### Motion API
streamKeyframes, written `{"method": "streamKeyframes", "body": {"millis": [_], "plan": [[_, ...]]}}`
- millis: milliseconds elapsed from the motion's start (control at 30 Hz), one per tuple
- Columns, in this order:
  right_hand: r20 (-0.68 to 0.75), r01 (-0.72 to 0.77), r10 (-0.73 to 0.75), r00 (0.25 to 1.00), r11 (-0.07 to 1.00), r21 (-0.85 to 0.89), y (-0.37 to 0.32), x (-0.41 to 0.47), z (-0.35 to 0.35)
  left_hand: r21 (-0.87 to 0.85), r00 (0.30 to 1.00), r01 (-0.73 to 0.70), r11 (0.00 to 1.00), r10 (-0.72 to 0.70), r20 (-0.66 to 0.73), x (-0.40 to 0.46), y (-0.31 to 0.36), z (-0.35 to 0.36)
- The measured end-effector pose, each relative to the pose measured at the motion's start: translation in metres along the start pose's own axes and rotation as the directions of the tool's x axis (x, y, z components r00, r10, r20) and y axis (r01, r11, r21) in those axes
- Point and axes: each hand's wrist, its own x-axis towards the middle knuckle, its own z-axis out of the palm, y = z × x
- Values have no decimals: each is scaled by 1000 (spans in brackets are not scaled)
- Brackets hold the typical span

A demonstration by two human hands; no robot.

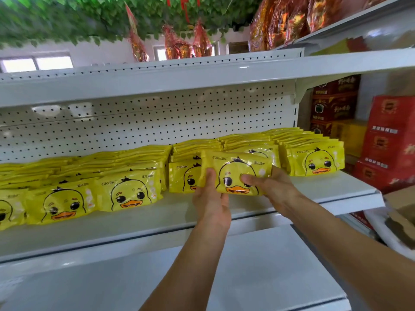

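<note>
Both my hands hold one yellow packet (235,169) with a cartoon duck face, just above the white shelf (157,223). My left hand (212,198) grips its left edge, thumb on the front. My right hand (269,187) grips its right side, thumb pressed on the duck's face. Behind and around it, rows of the same yellow duck packets (132,191) stand upright along the shelf. One row (314,160) stands at the shelf's right end.
A white pegboard back panel (157,122) rises behind the packets. Another white shelf (157,81) lies above. Red and yellow cartons (390,140) are stacked at the right. Red wrapped goods (292,21) sit on top. A lower white shelf (247,265) juts out below my arms.
</note>
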Motion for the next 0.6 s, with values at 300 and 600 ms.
{"method": "streamKeyframes", "body": {"millis": [300, 600], "plan": [[-57, 152, -189, 980, 907, -393, -5, 32, -53, 761, 693, -460, -457, 350, 630, 62, 14, -35], [-181, 94, -419, 890, 557, -825, 5, 78, -45, 730, 695, -272, -627, 398, 600, 82, 6, -29]]}}
